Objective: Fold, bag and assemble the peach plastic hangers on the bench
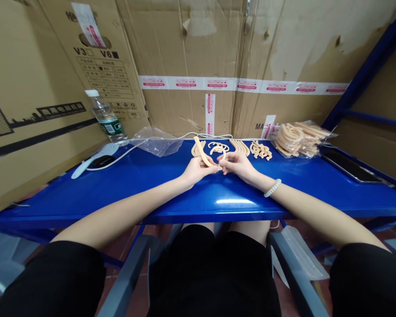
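My left hand (199,169) is closed around a long, flat, curved beige strip (202,152) that slants up and away to the left. Close beside it, my right hand (234,166) pinches a smaller curved beige piece (224,155). Fingertips of both hands nearly meet, and whether the two pieces touch there I cannot tell. Just beyond the hands lie more beige parts: curved strips (240,148) laid side by side, ring-like pieces (218,147), and a pile of small wavy pieces (261,150). Another group of curved strips (196,151) is partly covered by the held strip.
Clear plastic bags of beige parts (298,138) lie at the back right, near a dark phone or tablet (350,166). On the left stand a water bottle (107,119), a pale blue brush-like tool (95,157) and a black mouse (102,162). Cardboard (191,53) walls the blue table (165,193).
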The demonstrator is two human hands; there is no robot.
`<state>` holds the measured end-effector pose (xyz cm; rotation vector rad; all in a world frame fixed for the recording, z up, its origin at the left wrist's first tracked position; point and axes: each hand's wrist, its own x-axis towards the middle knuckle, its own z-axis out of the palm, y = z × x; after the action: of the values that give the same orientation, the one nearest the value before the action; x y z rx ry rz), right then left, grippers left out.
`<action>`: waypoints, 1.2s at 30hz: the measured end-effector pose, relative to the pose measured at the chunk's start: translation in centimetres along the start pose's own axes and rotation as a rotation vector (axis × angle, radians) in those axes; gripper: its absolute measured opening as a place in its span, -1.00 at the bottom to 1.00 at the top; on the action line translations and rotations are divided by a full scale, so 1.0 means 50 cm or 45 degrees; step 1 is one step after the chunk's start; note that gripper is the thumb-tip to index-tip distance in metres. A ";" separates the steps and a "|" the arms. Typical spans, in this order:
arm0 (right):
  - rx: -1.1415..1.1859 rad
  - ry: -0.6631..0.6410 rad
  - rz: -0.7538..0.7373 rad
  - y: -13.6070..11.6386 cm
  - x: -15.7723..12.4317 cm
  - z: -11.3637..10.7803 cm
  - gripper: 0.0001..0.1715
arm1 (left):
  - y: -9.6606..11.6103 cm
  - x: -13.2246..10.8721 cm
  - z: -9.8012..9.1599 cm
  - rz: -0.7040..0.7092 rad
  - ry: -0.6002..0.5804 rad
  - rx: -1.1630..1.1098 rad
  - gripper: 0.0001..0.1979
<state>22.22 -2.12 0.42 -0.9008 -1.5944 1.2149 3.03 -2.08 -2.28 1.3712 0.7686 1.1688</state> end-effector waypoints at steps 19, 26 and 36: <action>-1.861 -0.118 -0.439 0.044 0.082 -0.180 -0.70 | 0.022 -0.003 0.003 -0.160 -0.007 -0.181 -0.65; -1.367 0.123 -0.499 0.032 0.080 -0.171 -0.78 | 0.029 -0.005 0.004 -0.161 -0.018 -0.170 -0.68; 0.066 0.347 -0.249 -0.081 0.001 -0.087 -0.72 | 0.030 -0.009 0.003 -0.157 -0.055 -0.165 -0.61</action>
<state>26.23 -1.76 4.79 -0.8185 -1.3903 0.9487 2.77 -2.80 -0.88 1.2209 0.7236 1.0704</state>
